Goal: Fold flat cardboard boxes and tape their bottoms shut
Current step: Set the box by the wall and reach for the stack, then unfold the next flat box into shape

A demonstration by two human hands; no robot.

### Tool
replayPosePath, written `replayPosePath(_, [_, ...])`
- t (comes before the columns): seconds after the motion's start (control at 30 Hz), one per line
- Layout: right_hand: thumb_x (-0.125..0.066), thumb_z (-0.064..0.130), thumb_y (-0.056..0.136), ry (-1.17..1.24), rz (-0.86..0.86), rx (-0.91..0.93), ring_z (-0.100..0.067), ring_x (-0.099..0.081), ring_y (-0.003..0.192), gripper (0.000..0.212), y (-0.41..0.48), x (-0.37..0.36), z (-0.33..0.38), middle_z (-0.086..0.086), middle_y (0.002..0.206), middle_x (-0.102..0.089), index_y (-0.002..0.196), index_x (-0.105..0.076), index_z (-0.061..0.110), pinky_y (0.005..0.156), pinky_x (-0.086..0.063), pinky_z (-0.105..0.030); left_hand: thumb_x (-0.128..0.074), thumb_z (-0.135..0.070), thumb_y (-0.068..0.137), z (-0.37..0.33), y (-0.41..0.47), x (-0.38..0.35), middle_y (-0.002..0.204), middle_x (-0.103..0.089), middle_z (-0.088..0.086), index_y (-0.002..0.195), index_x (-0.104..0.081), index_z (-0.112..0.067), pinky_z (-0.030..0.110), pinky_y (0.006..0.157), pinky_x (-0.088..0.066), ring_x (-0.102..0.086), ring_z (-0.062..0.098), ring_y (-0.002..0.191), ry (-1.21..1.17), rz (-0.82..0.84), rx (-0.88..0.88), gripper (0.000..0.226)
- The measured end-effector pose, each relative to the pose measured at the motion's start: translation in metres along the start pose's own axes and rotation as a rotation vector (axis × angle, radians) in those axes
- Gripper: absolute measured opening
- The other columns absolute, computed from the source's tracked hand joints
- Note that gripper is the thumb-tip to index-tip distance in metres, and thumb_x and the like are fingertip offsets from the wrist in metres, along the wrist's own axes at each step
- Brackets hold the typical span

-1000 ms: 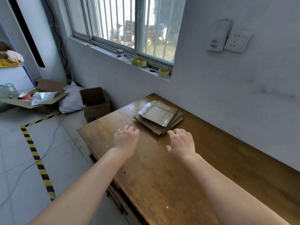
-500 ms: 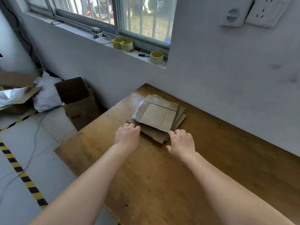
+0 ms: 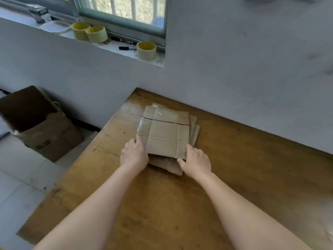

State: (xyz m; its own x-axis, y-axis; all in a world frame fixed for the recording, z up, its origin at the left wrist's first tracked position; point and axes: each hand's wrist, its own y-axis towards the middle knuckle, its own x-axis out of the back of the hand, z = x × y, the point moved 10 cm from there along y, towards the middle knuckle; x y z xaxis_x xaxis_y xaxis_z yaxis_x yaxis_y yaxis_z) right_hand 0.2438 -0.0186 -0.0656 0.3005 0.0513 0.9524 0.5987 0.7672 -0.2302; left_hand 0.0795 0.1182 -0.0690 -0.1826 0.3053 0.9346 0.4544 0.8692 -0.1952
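A small stack of flat cardboard boxes [image 3: 164,136] lies at the far left part of the wooden table [image 3: 252,159], close to the wall. The top one carries old clear tape along its left side and far flap. My left hand [image 3: 134,156] holds the top box at its near left corner, thumb on top. My right hand [image 3: 196,161] pinches its near right corner, with fingers above and thumb at the near edge. The near edge looks slightly raised off the boxes below. Three rolls of yellowish tape stand on the windowsill, the nearest roll [image 3: 146,50] at the right end.
A black marker [image 3: 126,48] lies on the sill beside the tape. An open brown carton [image 3: 41,130] stands on the tiled floor left of the table. The grey wall runs right behind the stack. The table's left edge is just left of my left hand.
Both hands have moved forward from the bare tabletop to the stack and taken hold of the top box's near corners. The view has moved closer and tilted down.
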Motion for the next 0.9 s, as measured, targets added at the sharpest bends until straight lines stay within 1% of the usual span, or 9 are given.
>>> replayPosePath(0.13, [-0.053,0.046,0.093,0.281,-0.035,-0.178,-0.026,-0.055,0.116,0.06,0.005,-0.001,-0.01,-0.008,0.129,-0.056,0.141,-0.039,0.012,0.085,-0.046,-0.033,-0.056,-0.037,0.092,0.01,0.012,0.007,0.12,-0.05,0.012,0.13,-0.042,-0.009,0.041,0.091,-0.044,-0.048,0.029,0.11,-0.215,-0.065,0.064,0.05])
replayPosePath(0.2, [-0.053,0.044,0.095,0.424,-0.094,-0.255,-0.025,-0.054,0.117,0.058,0.004,0.003,-0.018,-0.008,0.131,-0.054,0.14,-0.04,0.011,0.082,-0.042,-0.028,-0.059,-0.037,0.09,0.02,0.016,0.004,0.119,-0.051,0.012,0.126,-0.049,-0.011,0.042,0.088,-0.046,-0.051,0.03,0.107,-0.4,-0.041,0.164,0.045])
replayPosePath(0.27, [-0.051,0.039,0.097,0.527,-0.145,-0.302,-0.025,-0.051,0.12,0.053,0.002,0.008,-0.025,-0.009,0.134,-0.052,0.139,-0.042,0.009,0.088,-0.041,-0.029,-0.061,-0.033,0.09,0.024,0.018,-0.003,0.121,-0.055,0.012,0.127,-0.055,-0.012,0.042,0.088,-0.048,-0.054,0.029,0.106,-0.553,0.007,0.232,0.044])
replayPosePath(0.33, [-0.05,0.032,0.098,0.609,-0.181,-0.321,-0.025,-0.05,0.122,0.048,-0.003,0.012,-0.031,-0.009,0.135,-0.053,0.14,-0.044,0.009,0.098,-0.043,-0.035,-0.063,-0.027,0.089,0.023,0.015,-0.008,0.119,-0.058,0.01,0.126,-0.055,-0.013,0.04,0.079,-0.05,-0.057,0.026,0.101,-0.727,0.016,0.287,0.04])
replayPosePath(0.4, [-0.051,0.026,0.098,0.676,-0.214,-0.312,-0.023,-0.055,0.114,0.04,-0.011,0.016,-0.035,-0.006,0.128,-0.058,0.135,-0.051,0.012,0.095,-0.047,-0.039,-0.061,-0.02,0.091,0.018,0.005,-0.012,0.116,-0.058,0.008,0.124,-0.051,-0.014,0.032,0.068,-0.046,-0.056,0.021,0.095,-0.925,0.009,0.335,0.036])
replayPosePath(0.47, [-0.052,0.022,0.097,0.756,-0.262,-0.307,-0.019,-0.058,0.106,0.034,-0.022,0.021,-0.041,-0.003,0.12,-0.062,0.129,-0.055,0.014,0.089,-0.051,-0.038,-0.058,-0.016,0.093,0.01,-0.008,-0.015,0.116,-0.058,0.007,0.124,-0.047,-0.015,0.032,0.071,-0.046,-0.055,0.021,0.097,-1.076,-0.006,0.361,0.033])
replayPosePath(0.73, [-0.055,0.02,0.096,0.94,-0.42,-0.335,-0.014,-0.06,0.101,0.027,-0.092,0.046,-0.106,0.005,0.112,-0.062,0.122,-0.055,0.021,0.087,-0.055,-0.038,-0.059,-0.011,0.092,-0.049,-0.078,-0.016,0.123,-0.057,0.008,0.118,-0.049,-0.018,0.034,0.094,-0.046,-0.054,0.022,0.113,-1.245,-0.123,0.267,0.028])
replayPosePath(0.8, [-0.057,0.02,0.095,0.953,-0.431,-0.329,-0.013,-0.06,0.1,0.027,-0.114,0.051,-0.133,0.006,0.11,-0.062,0.122,-0.055,0.021,0.085,-0.056,-0.036,-0.059,-0.011,0.092,-0.069,-0.103,-0.025,0.119,-0.06,0.005,0.115,-0.049,-0.021,0.031,0.088,-0.049,-0.058,0.019,0.108,-1.297,-0.132,0.25,0.027])
replayPosePath(0.9, [-0.058,0.02,0.094,0.96,-0.434,-0.323,-0.01,-0.062,0.094,0.026,-0.148,0.059,-0.177,0.007,0.106,-0.064,0.12,-0.057,0.022,0.081,-0.056,-0.032,-0.058,-0.009,0.093,-0.102,-0.145,-0.039,0.107,-0.063,0.0,0.112,-0.05,-0.023,0.019,0.071,-0.048,-0.062,0.01,0.094,-1.37,-0.158,0.24,0.025])
